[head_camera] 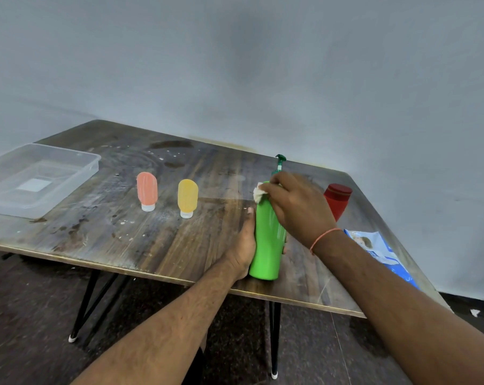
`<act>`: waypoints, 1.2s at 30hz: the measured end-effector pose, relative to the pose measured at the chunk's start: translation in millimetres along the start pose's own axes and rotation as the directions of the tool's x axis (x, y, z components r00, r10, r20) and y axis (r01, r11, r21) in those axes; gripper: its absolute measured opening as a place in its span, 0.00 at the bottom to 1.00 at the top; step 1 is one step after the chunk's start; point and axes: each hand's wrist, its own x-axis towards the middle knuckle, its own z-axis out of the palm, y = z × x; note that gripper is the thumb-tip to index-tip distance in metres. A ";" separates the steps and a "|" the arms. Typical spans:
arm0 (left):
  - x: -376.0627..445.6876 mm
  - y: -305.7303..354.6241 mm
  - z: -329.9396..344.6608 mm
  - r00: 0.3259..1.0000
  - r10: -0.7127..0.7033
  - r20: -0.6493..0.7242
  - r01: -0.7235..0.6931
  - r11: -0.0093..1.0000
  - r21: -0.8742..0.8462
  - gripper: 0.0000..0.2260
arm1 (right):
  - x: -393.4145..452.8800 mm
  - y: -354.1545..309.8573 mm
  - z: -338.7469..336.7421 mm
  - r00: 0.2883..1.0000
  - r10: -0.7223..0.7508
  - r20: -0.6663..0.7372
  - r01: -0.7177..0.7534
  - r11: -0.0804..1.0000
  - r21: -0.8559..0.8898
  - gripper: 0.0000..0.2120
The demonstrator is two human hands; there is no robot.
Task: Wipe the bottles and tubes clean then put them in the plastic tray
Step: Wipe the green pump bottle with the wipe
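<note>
Glossy green plastic bottle (pixel 267 240); worn, stained wood-grain table (pixel 157 245)

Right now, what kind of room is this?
Probably a plain, bare room used as a work spot: an empty grey wall, a worn wooden table on thin black legs, and a dark floor.

Left side of the plastic tray (pixel 40 179) cut off by the left edge of the frame. Upper shoulder of the green pump bottle (pixel 267 240) hidden behind the right hand (pixel 296 207); most of the white wipe (pixel 258 193) buried under its fingers (pixel 271 187). Left hand (pixel 242 245) fingers out of sight behind the bottle. Lower right part of the red bottle (pixel 336 200) masked by the right wrist. Print on the blue packet (pixel 379 251) at right too small and blurred to read, its lower part covered by the forearm.
</note>
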 end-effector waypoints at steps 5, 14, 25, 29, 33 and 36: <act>4.6 -3.1 -3.1 1.000 0.016 0.019 -0.016 1.000 0.003 0.37 | -3.9 -0.5 0.2 1.000 0.022 0.020 -0.023 0.998 0.052 0.12; 2.4 -0.3 0.1 0.998 0.061 -0.025 -0.063 0.996 -0.065 0.27 | -49.5 -7.0 -3.9 0.964 -0.229 0.138 0.216 0.971 0.107 0.09; 7.1 -4.7 -8.0 0.999 -0.006 0.052 0.005 1.000 0.020 0.40 | -0.4 12.0 2.3 0.982 0.186 -0.032 -0.180 0.975 0.134 0.11; 10.3 -5.1 -5.9 1.000 0.006 0.030 -0.005 1.000 -0.026 0.36 | -30.1 0.9 0.3 0.997 0.061 0.041 -0.067 0.981 0.183 0.11; 14.3 -5.7 -10.0 1.000 -0.010 0.011 0.010 0.997 -0.075 0.35 | -80.1 -22.7 -1.5 0.990 -0.079 0.120 0.050 0.974 0.222 0.11; 14.4 -5.7 -12.7 0.999 -0.025 -0.029 0.023 0.999 -0.049 0.37 | -90.8 -25.9 -4.5 0.959 -0.237 0.156 0.203 0.958 0.204 0.10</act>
